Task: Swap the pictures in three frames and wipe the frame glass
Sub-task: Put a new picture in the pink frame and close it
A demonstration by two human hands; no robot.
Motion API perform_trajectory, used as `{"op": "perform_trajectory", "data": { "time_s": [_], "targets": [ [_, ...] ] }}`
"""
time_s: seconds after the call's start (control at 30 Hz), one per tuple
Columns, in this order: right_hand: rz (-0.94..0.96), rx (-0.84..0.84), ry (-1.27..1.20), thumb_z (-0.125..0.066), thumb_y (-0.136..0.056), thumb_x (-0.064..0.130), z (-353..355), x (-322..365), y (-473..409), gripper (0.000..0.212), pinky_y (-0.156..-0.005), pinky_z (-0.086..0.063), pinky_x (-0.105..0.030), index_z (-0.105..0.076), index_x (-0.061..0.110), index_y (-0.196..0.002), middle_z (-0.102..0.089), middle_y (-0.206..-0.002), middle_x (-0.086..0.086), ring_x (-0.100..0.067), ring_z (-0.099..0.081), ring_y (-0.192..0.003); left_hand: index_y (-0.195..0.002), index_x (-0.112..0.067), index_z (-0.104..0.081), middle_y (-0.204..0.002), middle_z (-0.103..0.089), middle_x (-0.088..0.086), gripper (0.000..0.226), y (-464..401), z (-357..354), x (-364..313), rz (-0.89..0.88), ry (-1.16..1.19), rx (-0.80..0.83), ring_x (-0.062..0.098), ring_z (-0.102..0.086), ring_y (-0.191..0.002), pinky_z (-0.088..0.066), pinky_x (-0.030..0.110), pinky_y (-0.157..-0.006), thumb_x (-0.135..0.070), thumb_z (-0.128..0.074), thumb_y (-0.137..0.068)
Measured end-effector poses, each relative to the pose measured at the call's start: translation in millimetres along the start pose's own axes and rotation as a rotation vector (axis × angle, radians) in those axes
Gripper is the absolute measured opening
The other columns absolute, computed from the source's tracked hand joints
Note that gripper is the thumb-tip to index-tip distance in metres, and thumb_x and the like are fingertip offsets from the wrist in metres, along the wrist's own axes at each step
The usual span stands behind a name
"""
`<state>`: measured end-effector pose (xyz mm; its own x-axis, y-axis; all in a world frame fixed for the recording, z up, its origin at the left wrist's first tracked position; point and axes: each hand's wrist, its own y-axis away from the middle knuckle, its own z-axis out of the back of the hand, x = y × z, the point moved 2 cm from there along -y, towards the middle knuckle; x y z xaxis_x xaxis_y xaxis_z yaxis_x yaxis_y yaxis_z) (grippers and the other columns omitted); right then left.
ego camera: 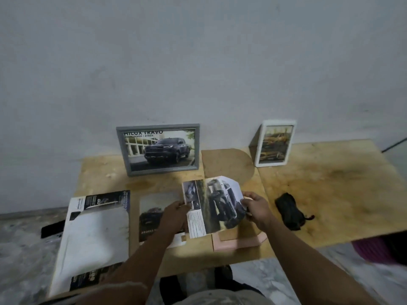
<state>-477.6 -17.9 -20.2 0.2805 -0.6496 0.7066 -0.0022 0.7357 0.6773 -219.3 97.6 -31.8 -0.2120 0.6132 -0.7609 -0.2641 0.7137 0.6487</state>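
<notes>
While both hands hold one car picture (217,205) up over the tabletop (330,194), three frames are in view: a grey frame (158,149) standing at 12 o'clock against the wall with a dark pickup print in it, a white frame (275,143) standing at 1 o'clock with a yellowish print, and a pink frame (239,242) lying flat at 6 o'clock, right under the held picture. Left hand (176,213): fingers pinch the picture's left edge. Right hand (256,209): fingers curled on its right edge, paper bent there. Two more printed sheets lie flat: one dark car print (154,216) at 9 o'clock, partly under the left hand, and one large brochure (94,236) at 8 o'clock, hanging over the tabletop's left and near edges. One black cloth (289,211) at 3 o'clock, bunched, apart from the right hand. One brown backing board (226,166) with a rounded side lies between the grey and white frames. Pink frame sits near the near edge. Open wood lies at 2 to 3 o'clock past the cloth, out to the right edge.
</notes>
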Motion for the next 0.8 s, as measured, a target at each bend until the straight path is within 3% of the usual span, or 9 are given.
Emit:
{"op": "perform_trajectory", "data": {
  "time_s": [0.1,0.2,0.3,0.4,0.5,0.57,0.73,0.8],
  "targets": [
    [0.002,-0.059,0.003,-0.058,-0.098,0.005,39.6,-23.4,-6.2,0.020,-0.064,-0.056,-0.033,-0.068,0.019,-0.108,-0.075,-0.096,-0.012,-0.024,-0.069,-0.078,-0.101,-0.021,-0.073,-0.096,-0.078,0.011,0.007,-1.3,-37.6,4.6,-0.016,-0.120,0.040,0.033,-0.074,-0.091,-0.060,0.051,-0.088,-0.025,-0.068,-0.099],
    [0.026,-0.080,0.052,-0.064,-0.093,0.000,71.6,-44.4,-20.7,0.021,-0.076,-0.062,-0.043,-0.066,0.011,-0.111,-0.072,-0.105,-0.014,-0.028,-0.071,-0.090,-0.101,-0.028,-0.075,-0.097,-0.076,-0.004,0.005,-7.7,-70.7,13.7,-0.052,-0.222,0.102,0.020,-0.070,-0.094,-0.055,0.042,-0.090,-0.031,-0.071,-0.097],
    [0.049,-0.073,0.105,-0.066,-0.092,-0.006,92.6,-60.5,-33.5,0.028,-0.069,-0.060,-0.033,-0.063,0.003,-0.118,-0.068,-0.113,-0.020,-0.030,-0.070,-0.096,-0.111,-0.025,-0.074,-0.101,-0.072,-0.007,0.015,-12.6,-93.6,25.0,-0.093,-0.391,0.101,0.013,-0.067,-0.094,-0.049,0.030,-0.081,-0.031,-0.070,-0.097],
    [0.053,-0.066,0.146,-0.066,-0.089,-0.012,102.3,-75.0,-47.0,0.032,-0.066,-0.059,-0.023,-0.063,0.000,-0.119,-0.066,-0.116,-0.022,-0.032,-0.067,-0.102,-0.111,-0.024,-0.076,-0.104,-0.075,-0.006,0.019,-16.3,-106.5,41.5,-0.143,-0.536,0.086,0.010,-0.070,-0.094,-0.051,0.029,-0.077,-0.034,-0.068,-0.097],
    [0.057,-0.043,0.184,-0.065,-0.090,-0.012,104.8,-79.0,-57.0,0.031,-0.058,-0.054,-0.016,-0.062,-0.003,-0.120,-0.063,-0.099,-0.018,-0.024,-0.061,-0.084,-0.108,-0.026,-0.074,-0.103,-0.071,-0.004,0.027,-39.4,-106.9,74.5,-0.117,-0.660,0.029,0.015,-0.070,-0.098,-0.057,0.035,-0.082,-0.047,-0.066,-0.091],
    [0.066,-0.019,0.187,-0.065,-0.090,-0.014,104.2,-79.6,-61.1,0.030,-0.056,-0.052,-0.014,-0.061,-0.003,-0.117,-0.057,-0.085,-0.016,-0.023,-0.057,-0.077,-0.118,-0.029,-0.070,-0.113,-0.068,-0.001,0.046,-46.8,-108.2,85.7,-0.095,-0.710,-0.013,0.019,-0.066,-0.107,-0.058,0.042,-0.092,-0.058,-0.059,-0.084],
    [0.104,-0.022,0.331,-0.077,-0.087,0.004,107.2,-85.9,-75.0,0.041,-0.076,-0.062,-0.036,-0.064,0.014,-0.123,-0.069,-0.087,-0.007,-0.020,-0.069,-0.078,-0.138,-0.021,-0.056,-0.133,-0.052,0.010,0.045,-17.7,-128.6,50.2,-0.075,-0.800,-0.016,0.027,-0.057,-0.124,-0.051,0.043,-0.105,-0.030,-0.066,-0.095],
    [0.160,-0.027,0.449,-0.080,-0.087,0.016,108.6,-83.5,-74.7,0.048,-0.082,-0.061,-0.036,-0.061,0.022,-0.130,-0.068,-0.093,0.001,-0.014,-0.069,-0.082,-0.144,-0.018,-0.050,-0.140,-0.049,0.012,0.053,-17.2,-131.0,49.7,-0.069,-0.855,-0.010,0.028,-0.054,-0.128,-0.051,0.043,-0.106,-0.029,-0.067,-0.096]
  ]
}}
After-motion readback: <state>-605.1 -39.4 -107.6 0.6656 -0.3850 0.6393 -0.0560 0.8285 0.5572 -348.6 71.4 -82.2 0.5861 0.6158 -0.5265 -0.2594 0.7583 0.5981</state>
